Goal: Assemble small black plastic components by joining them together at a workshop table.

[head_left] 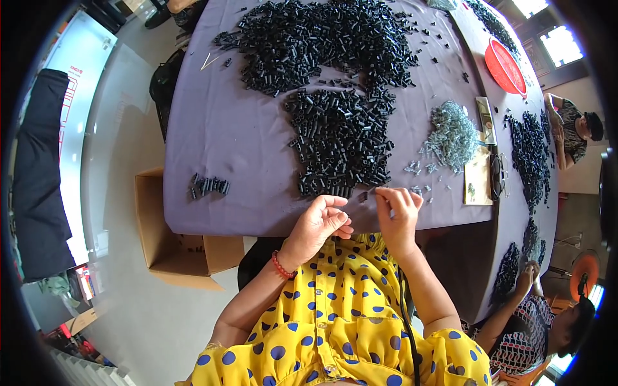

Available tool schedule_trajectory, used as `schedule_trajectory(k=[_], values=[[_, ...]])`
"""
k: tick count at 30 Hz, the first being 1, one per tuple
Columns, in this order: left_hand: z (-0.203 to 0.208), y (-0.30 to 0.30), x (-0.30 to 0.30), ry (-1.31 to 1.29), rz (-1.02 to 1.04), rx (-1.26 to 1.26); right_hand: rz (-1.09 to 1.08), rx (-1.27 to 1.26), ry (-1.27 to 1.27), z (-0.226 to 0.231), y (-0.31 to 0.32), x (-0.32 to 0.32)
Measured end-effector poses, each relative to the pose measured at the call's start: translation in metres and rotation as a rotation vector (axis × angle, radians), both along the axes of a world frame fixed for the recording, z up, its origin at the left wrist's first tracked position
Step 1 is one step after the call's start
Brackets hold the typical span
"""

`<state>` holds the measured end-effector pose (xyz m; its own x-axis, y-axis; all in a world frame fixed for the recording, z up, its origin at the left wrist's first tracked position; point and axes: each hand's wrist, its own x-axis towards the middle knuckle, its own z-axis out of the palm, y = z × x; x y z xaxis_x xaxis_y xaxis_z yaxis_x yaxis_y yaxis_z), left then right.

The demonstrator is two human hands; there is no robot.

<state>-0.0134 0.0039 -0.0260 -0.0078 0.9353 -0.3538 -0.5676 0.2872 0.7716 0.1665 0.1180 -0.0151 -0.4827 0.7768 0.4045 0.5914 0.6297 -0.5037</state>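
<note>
The counter [241,148] w/ grey-violet cloth has its near edge directly under the two hands, and the big pile of short black plastic tubes [341,138] reaches almost to this edge, just beyond the fingers. Sideways is more room: a broad stretch of cloth lies betw. the pile and the small cluster of black tubes [210,186] on the L, a narrower one betw. the pile and the heap of clear plastic pcs [454,135] on the R. The far end of the pile is cut off by the view's top; the counter partly hides the open brown cardboard box [152,212] below its L corner. The left hand [315,226], w/ red bead bracelet [278,265], turns its palm inward, fingers curled toward the thumb; a dark speck shows there, but I can't tell if they pinch a tube. The right hand [399,215] bends downward, thumb and forefinger tips close together; if smth is betw. them, can't tell. One loose dark pc [362,196] lies on the cloth near these tips.
</note>
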Motion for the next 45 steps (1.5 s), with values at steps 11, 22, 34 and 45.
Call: schedule_trajectory(k=[11, 22, 34, 45], values=[[-0.006, -0.004, 0.002, 0.015, -0.017, 0.032, 0.117, 0.062, -0.211, -0.003, -0.01, -0.003], [0.029, -0.004, -0.004, -0.089, 0.075, -0.046, 0.124, -1.203, 0.688, 0.037, -0.002, -0.012], [0.035, 0.0, -0.005, -0.092, 0.195, 0.047, 0.188, -1.307, 0.846, 0.048, -0.006, -0.022], [0.04, -0.001, -0.007, -0.073, 0.168, 0.09, 0.211, -1.321, 0.863, 0.042, -0.012, -0.022]])
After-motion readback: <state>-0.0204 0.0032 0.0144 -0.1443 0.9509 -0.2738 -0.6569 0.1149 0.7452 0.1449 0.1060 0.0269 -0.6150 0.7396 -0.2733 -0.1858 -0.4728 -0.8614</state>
